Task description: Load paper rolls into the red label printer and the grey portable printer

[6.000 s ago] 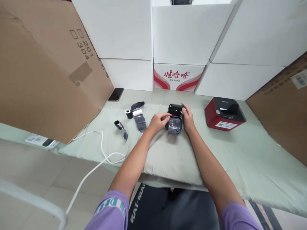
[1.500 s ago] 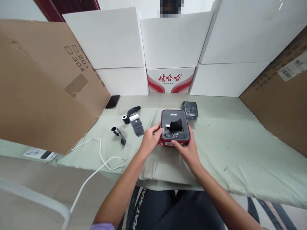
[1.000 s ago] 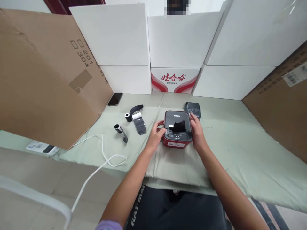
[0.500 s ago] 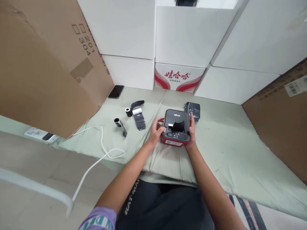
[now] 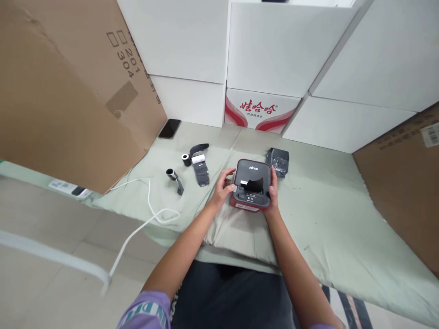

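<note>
A small black-topped label printer (image 5: 252,172) with red sides sits between my hands in the head view. Dark ribbon or film sticks up from the slot in its lid. My left hand (image 5: 222,188) grips its left side, thumb at the lid's edge. Its right side is held by my right hand (image 5: 273,192), with the fingers partly hidden behind the body. Just behind it to the right lies a black boxy piece (image 5: 278,161). To the left lie a black roll (image 5: 186,159), another roll with a loose tail (image 5: 170,174), and a dark strip with a white roll (image 5: 201,172).
A phone (image 5: 169,129) lies by the large brown carton (image 5: 78,91) at left. White boxes (image 5: 270,50) are stacked along the back, and another brown carton (image 5: 404,183) stands at right. A white cable (image 5: 149,201) runs over the front edge of the green cloth (image 5: 329,214).
The camera view has shifted slightly. Both hands keep the same hold on the label printer, which appears tipped a little, with less of its front face showing.
</note>
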Motion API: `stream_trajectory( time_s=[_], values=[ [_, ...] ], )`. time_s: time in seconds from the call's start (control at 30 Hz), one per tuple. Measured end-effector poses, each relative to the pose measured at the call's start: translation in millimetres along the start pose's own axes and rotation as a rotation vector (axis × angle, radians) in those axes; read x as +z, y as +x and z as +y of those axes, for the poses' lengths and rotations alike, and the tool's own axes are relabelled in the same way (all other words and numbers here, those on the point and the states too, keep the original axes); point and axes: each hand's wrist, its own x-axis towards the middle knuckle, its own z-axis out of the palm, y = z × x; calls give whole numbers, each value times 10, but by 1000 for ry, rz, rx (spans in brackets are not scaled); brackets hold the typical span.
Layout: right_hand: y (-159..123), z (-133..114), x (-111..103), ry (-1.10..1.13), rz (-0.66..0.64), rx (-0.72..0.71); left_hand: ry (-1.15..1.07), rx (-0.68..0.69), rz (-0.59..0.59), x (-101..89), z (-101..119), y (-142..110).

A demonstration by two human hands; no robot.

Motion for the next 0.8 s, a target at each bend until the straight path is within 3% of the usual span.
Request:
stream_trajectory(
  time_s=[0.17,0.33,0.8],
  values=[
    [49,27,-28,70,-7,3,-214,-23,-43,34,-105,24],
    [81,14,-51,100,-17,-16,-289,-26,-87,58,-127,51],
    [89,95,-13,272,9,-60,-282,-55,-89,15,-134,99]
  ],
)
